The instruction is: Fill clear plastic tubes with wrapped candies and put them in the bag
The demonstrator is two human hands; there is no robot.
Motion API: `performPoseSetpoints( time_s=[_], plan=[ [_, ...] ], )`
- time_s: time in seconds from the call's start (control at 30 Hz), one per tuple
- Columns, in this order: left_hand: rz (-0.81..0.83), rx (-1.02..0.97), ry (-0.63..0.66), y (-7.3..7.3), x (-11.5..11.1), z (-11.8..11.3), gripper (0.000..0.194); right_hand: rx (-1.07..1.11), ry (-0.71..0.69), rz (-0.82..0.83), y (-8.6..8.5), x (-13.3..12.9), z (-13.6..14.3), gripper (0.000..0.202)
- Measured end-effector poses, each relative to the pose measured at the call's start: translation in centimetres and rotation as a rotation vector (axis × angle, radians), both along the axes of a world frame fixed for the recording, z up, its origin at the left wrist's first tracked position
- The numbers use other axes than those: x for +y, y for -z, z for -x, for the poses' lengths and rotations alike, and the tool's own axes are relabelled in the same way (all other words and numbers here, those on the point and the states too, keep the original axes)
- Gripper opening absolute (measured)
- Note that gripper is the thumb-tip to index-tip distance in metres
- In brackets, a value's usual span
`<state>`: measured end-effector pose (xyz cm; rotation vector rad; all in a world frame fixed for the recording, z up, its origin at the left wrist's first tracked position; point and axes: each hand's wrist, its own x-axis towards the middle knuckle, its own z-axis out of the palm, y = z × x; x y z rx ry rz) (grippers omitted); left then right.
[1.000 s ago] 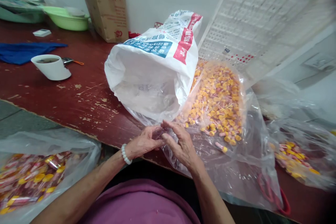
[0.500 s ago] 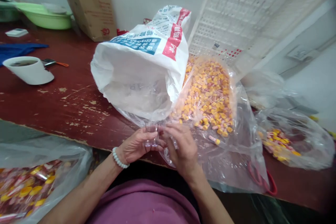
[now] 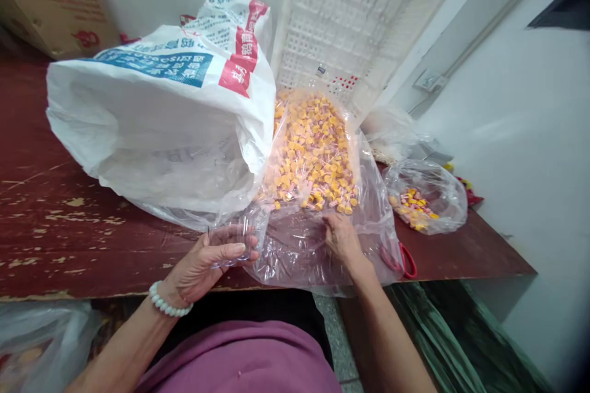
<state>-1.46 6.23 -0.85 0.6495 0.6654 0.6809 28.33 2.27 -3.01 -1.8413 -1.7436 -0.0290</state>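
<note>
- Left hand [image 3: 203, 261] curls thumb and fingers around clear plastic container [image 3: 233, 234]; a slackened grip could drop it.
- Right hand [image 3: 343, 239], fingers bunched, hold unclear; hurried pulling might scatter yellow-capped tubes [image 3: 316, 153].

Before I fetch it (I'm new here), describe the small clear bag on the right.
On the dark red table, find the big yellow pile. Right of it lies a crumpled clear bag, set apart by its far smaller yellow cluster.
</note>
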Motion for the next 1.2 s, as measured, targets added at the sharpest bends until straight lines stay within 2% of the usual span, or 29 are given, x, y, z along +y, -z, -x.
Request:
performPoseSetpoints(
  time_s=[0.07,0.13,0.2,0.3,0.43,0.53,0.6,0.67,0.77,0.87,1.0,1.2],
  plan=[
    [-0.039,0.016,0.022,0.1,-0.1,-0.2,0.033,-0.029,0.067,0.013,1.6,-0.3,-3.0,0.03],
    [-0.062,0.031,0.041,0.2,-0.3,-0.4,0.035,-0.046,0.109,0.011,2.8,-0.7,-4.7,0.031],
    [-0.076,0.057,0.049,0.3,-0.5,-0.7,0.036,-0.051,0.123,0.003,3.4,-0.9,-5.4,0.026],
    [-0.109,0.125,0.042,0.4,-0.9,-1.2,0.037,-0.033,0.108,-0.028,3.4,-0.9,-5.1,0.022],
    [-0.175,0.212,0.015,0.8,-1.3,-1.9,0.038,0.011,0.132,-0.127,1.9,-1.4,-2.8,0.024],
    [-0.246,0.258,-0.002,1.2,-1.5,-2.1,0.039,0.099,0.129,-0.182,0.1,-2.5,0.8,0.024],
    [-0.322,0.299,0.002,1.3,-1.6,-2.3,0.037,0.275,0.022,-0.149,-1.4,-3.4,3.8,0.028],
    [-0.42,0.34,0.011,1.0,-1.8,-2.4,0.034,0.419,-0.153,-0.077,-2.8,-3.9,6.6,0.027],
    [-0.566,0.383,0.07,0.2,-2.2,-2.4,0.028,0.349,-0.363,-0.05,-4.7,-4.1,8.8,0.023],
    [-0.64,0.404,0.125,-0.6,-2.4,-2.2,0.026,0.231,-0.481,-0.015,-5.9,-4.0,9.0,0.034],
    [-0.596,0.378,0.114,-0.8,-2.5,-1.9,0.024,0.251,-0.407,0.033,-5.7,-4.0,8.7,0.052],
    [-0.379,0.253,0.083,-0.3,-3.3,-2.4,0.024,0.19,-0.498,0.019,-3.1,-4.0,10.0,0.065]
  ],
)
